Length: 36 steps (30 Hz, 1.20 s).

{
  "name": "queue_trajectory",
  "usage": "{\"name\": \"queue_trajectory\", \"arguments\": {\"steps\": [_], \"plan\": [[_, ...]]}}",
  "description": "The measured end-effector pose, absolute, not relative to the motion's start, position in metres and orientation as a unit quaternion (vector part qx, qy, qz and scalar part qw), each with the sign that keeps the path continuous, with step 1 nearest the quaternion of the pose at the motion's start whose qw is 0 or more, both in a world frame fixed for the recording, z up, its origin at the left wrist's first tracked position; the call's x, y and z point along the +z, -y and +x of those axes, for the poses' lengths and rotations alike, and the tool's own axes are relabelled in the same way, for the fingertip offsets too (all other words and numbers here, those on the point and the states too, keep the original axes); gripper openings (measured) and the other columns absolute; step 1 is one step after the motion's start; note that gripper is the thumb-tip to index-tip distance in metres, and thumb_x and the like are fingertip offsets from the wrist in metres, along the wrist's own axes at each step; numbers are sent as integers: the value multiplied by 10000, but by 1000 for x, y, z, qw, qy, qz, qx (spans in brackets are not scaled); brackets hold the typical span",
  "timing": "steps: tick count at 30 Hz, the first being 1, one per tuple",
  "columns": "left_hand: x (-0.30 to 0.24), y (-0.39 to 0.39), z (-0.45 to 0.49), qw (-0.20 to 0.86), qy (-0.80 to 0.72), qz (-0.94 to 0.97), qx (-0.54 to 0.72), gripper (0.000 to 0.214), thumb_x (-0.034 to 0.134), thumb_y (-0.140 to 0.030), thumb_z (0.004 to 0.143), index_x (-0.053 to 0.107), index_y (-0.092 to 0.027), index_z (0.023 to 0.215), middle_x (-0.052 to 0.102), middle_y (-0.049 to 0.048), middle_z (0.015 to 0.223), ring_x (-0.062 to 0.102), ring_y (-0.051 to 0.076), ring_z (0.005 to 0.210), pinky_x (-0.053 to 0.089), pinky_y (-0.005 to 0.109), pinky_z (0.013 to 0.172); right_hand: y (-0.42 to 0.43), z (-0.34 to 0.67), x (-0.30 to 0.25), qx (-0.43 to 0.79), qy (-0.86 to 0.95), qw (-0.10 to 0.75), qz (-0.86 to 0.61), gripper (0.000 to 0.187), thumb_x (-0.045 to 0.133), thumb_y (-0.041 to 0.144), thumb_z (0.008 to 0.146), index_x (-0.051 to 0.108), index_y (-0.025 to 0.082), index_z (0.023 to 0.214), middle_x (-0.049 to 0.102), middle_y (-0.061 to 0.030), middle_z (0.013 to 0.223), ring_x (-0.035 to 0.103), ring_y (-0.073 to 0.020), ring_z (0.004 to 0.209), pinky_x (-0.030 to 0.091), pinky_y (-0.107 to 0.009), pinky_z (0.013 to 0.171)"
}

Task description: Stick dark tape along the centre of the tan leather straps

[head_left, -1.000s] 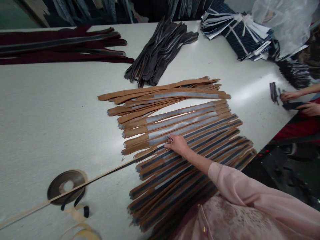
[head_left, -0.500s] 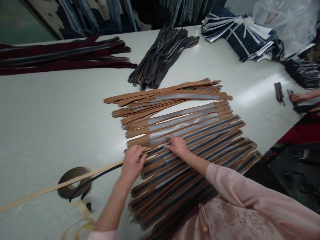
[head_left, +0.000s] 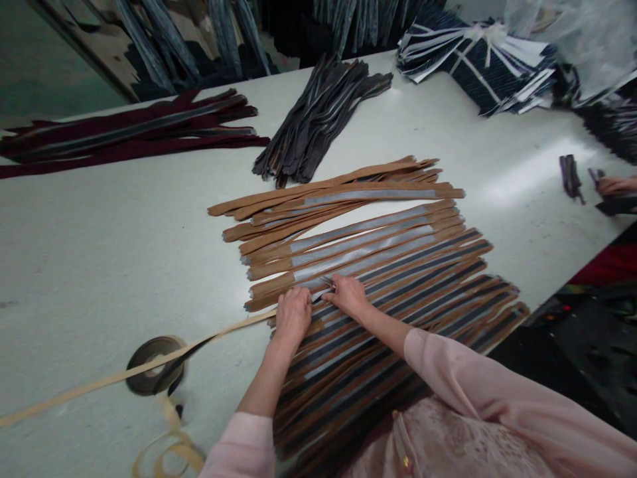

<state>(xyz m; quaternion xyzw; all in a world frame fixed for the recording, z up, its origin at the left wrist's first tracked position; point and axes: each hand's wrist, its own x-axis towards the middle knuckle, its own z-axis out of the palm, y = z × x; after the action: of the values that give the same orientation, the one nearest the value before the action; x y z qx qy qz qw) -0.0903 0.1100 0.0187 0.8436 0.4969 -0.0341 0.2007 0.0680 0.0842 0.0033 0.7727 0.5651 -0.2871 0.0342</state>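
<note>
Several long brown fabric strips lie side by side on a white table, some with grey tape down the middle, the nearer ones with dark tape. My left hand presses on the left end of one strip, fingers curled down on the tape. My right hand rests just right of it, pinching a small metal tool against the same strip. A tan backing ribbon runs from my left hand leftward past a dark tape roll.
Dark grey strips are piled at the back centre, maroon strips at the back left, and tied navy bundles at the back right. Another person's hand works at the right edge. Loose ribbon loops lie near me.
My left hand came into view from below and slid right along the strip until it sits beside my right hand. The right hand has stayed in place. The view tilted slightly.
</note>
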Motion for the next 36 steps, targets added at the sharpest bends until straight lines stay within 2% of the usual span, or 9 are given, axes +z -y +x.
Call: {"name": "queue_trajectory", "arguments": {"steps": [4, 10, 17, 24, 28, 31, 36], "plan": [[19, -116, -100, 252, -526, 811, -37, 187, 436, -191, 766, 568, -221, 894, 622, 40, 852, 562, 183, 753, 374, 285, 655, -84, 69, 4, -291, -567, 31, 770, 395, 537, 547, 687, 566, 228, 919, 646, -46, 850, 592, -200, 828, 397, -283, 682], [8, -119, -142, 396, -540, 742, 30, 237, 456, -330, 757, 651, -201, 796, 655, 38, 820, 586, 171, 772, 414, 274, 728, -83, 71, -3, -284, -576, 22, 767, 370, 523, 535, 693, 567, 228, 893, 645, -46, 827, 589, -204, 829, 391, -282, 677], [3, -112, -219, 455, -613, 644, 52, 375, 460, -487, 710, 653, -168, 745, 676, 25, 763, 591, 198, 770, 427, 282, 726, -83, 67, -2, -278, -565, 29, 776, 374, 525, 543, 694, 564, 224, 885, 648, -53, 821, 594, -212, 811, 396, -289, 657], [-5, -102, -274, 376, -703, 601, 52, 369, 498, -503, 660, 668, -189, 753, 678, 10, 713, 587, 203, 721, 428, 261, 654, -83, 62, -1, -251, -568, 39, 783, 375, 532, 547, 698, 557, 220, 882, 649, -55, 828, 597, -216, 810, 397, -289, 653], [-12, -96, -287, 349, -710, 609, 65, 335, 492, -487, 684, 654, -205, 767, 681, 16, 786, 594, 200, 768, 426, 256, 693, -80, 62, 2, -238, -582, 51, 776, 359, 522, 527, 720, 546, 218, 902, 648, -57, 838, 598, -214, 804, 392, -287, 655], [-13, -93, -289, 342, -694, 630, 65, 329, 466, -480, 712, 643, -215, 790, 673, 9, 797, 590, 187, 769, 420, 252, 701, -80, 52, 8, -233, -606, 61, 758, 289, 491, 446, 770, 541, 209, 927, 647, -65, 846, 596, -207, 801, 384, -283, 662], [-13, -89, -286, 342, -680, 645, 66, 343, 435, -474, 733, 633, -201, 800, 662, 9, 771, 583, 172, 736, 417, 244, 657, -94, 6, 14, -295, -684, 8, 667, 228, 443, 382, 814, 555, 208, 911, 643, -46, 852, 581, -163, 823, 370, -242, 681]]}}
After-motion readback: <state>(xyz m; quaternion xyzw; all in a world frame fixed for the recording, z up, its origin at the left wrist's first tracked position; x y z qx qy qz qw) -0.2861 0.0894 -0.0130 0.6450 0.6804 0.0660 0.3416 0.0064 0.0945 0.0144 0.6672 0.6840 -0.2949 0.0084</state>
